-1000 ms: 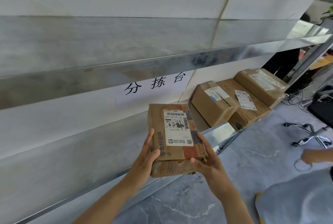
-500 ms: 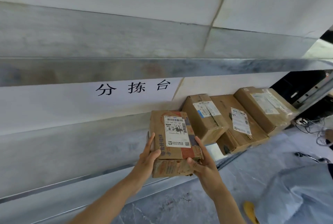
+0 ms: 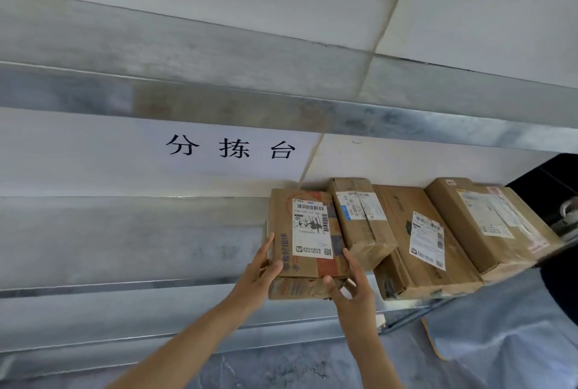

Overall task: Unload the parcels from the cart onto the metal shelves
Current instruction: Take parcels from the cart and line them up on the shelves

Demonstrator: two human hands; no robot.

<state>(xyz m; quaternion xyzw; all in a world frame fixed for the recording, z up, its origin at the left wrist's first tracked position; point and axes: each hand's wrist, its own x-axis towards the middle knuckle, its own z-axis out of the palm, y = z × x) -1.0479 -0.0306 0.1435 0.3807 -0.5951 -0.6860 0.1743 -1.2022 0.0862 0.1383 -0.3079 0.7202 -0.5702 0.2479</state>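
Observation:
A brown cardboard parcel (image 3: 308, 241) with a white barcode label lies over the metal shelf (image 3: 131, 244), its far end close to the white wall. My left hand (image 3: 261, 269) grips its left edge and my right hand (image 3: 352, 285) grips its near right corner. It sits directly to the left of three other brown parcels (image 3: 362, 219) (image 3: 422, 241) (image 3: 491, 219) lined up on the same shelf. I cannot tell whether the held parcel rests fully on the shelf.
An upper metal shelf (image 3: 281, 107) runs above. A paper sign with black characters (image 3: 231, 147) hangs on the wall. To the lower right are a grey-blue cloth surface (image 3: 500, 341) and a marbled grey floor (image 3: 281, 366).
Both hands have carried the parcel forward and to the right, onto the shelf beside the row of parcels. The view has swung right and closer to the shelf.

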